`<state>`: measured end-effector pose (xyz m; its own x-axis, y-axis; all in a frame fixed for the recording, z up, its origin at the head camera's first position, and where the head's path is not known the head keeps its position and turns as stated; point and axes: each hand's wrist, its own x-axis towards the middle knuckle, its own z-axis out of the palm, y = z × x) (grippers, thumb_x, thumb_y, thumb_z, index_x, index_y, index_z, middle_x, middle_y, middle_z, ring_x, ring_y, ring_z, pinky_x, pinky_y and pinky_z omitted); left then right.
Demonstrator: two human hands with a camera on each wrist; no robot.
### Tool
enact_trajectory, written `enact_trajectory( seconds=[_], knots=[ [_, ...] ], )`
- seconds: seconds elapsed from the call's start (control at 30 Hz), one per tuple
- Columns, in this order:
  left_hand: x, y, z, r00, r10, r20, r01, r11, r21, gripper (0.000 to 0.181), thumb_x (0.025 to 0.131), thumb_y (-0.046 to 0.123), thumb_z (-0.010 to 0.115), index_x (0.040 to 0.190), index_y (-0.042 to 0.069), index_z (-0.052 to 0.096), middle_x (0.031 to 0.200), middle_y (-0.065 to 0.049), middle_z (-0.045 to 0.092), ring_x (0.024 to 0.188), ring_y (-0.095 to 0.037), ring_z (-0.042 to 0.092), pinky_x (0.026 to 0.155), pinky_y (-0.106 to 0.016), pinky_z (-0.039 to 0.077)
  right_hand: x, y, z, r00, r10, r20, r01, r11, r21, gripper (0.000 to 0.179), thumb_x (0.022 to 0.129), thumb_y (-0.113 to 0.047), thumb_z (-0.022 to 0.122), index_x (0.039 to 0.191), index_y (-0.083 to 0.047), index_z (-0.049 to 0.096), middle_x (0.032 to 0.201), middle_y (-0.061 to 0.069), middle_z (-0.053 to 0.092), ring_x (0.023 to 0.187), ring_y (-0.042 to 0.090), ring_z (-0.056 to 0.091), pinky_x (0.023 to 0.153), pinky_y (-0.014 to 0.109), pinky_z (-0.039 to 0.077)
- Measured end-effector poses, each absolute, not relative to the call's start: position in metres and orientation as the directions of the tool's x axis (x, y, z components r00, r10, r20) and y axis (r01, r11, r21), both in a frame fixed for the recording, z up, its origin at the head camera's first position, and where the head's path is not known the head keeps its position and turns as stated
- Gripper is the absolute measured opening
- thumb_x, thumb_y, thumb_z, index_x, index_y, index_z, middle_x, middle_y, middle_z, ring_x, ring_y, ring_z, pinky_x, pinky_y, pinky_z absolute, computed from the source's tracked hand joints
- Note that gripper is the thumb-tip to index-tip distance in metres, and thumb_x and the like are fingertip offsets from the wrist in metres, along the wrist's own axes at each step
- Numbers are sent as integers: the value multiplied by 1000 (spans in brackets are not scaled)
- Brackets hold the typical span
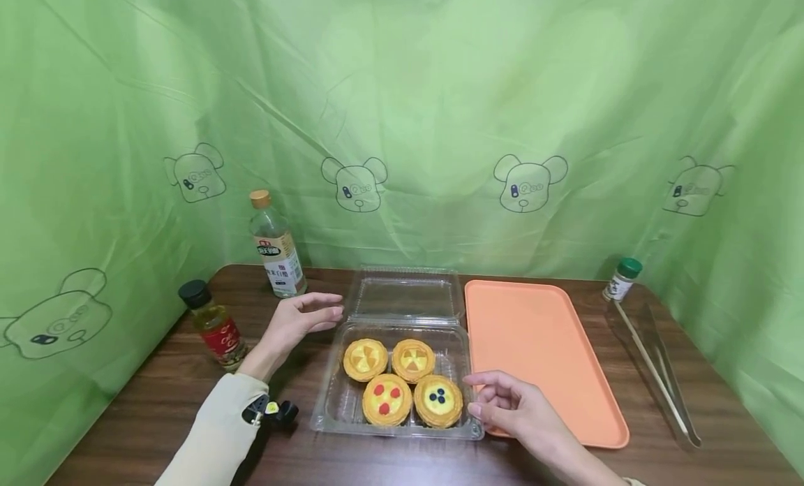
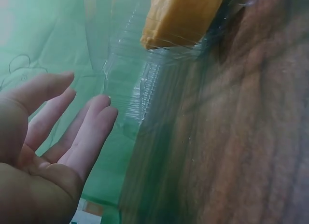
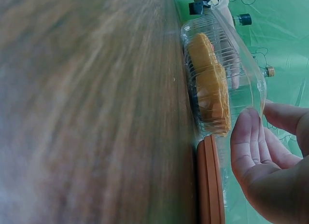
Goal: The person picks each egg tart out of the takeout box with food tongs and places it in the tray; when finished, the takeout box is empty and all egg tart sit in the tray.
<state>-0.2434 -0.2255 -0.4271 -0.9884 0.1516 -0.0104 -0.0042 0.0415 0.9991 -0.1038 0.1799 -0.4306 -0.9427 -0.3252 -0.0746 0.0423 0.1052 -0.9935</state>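
Observation:
A clear plastic clamshell container [image 1: 326,392] lies on the wooden table, its lid [image 1: 402,294] folded back toward the curtain. Several egg tarts sit inside: one with red toppings [image 1: 386,400], one with dark berries [image 1: 438,401], and two with yellow-orange pieces, such as the left one [image 1: 365,360]. My left hand [image 1: 301,322] is by the left side near the hinge, fingers extended and slightly bent. At the right rim, my right hand [image 1: 511,406] pinches the edge between thumb and fingertips, as the right wrist view shows.
An orange tray [image 1: 527,325] lies right of the container. Beyond it are metal tongs [image 1: 659,374] and a green-capped shaker [image 1: 622,280]. At the left stand a red-labelled oil bottle [image 1: 216,325] and a clear bottle with an orange cap [image 1: 276,248]. Green curtain [image 1: 440,109] surrounds the table.

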Motion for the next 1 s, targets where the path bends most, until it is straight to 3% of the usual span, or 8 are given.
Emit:
enact_trajectory(
  seconds=[0.37, 0.73, 1.0],
  knots=[
    [-228, -229, -434, -965, 257, -55, -40, 64, 997, 40, 94, 10, 84, 127, -8, 71, 116, -20, 76, 104, -26, 76, 93, -41, 60, -104, 180, -431, -944, -319, -79, 41, 123, -992, 49, 95, -9, 79, 137, 9, 61, 98, 12, 64, 76, 10, 63, 66, 24, 59],
    [-226, -229, -443, -947, 321, -28, 31, 178, 984, 35, 91, 13, 87, 121, -2, 77, 118, -18, 76, 102, -21, 74, 87, -33, 61, -105, 182, -430, -941, -329, -76, 37, 124, -992, 49, 96, -9, 79, 137, 9, 61, 97, 12, 65, 76, 10, 64, 68, 26, 60],
    [-228, -230, -447, -944, 329, -17, 41, 169, 985, 35, 90, 12, 87, 121, -2, 77, 118, -16, 77, 105, -20, 74, 86, -32, 61, -105, 182, -430, -941, -331, -71, 26, 140, -990, 49, 96, -11, 80, 137, 8, 61, 97, 12, 64, 75, 10, 64, 65, 25, 59]
  ],
)
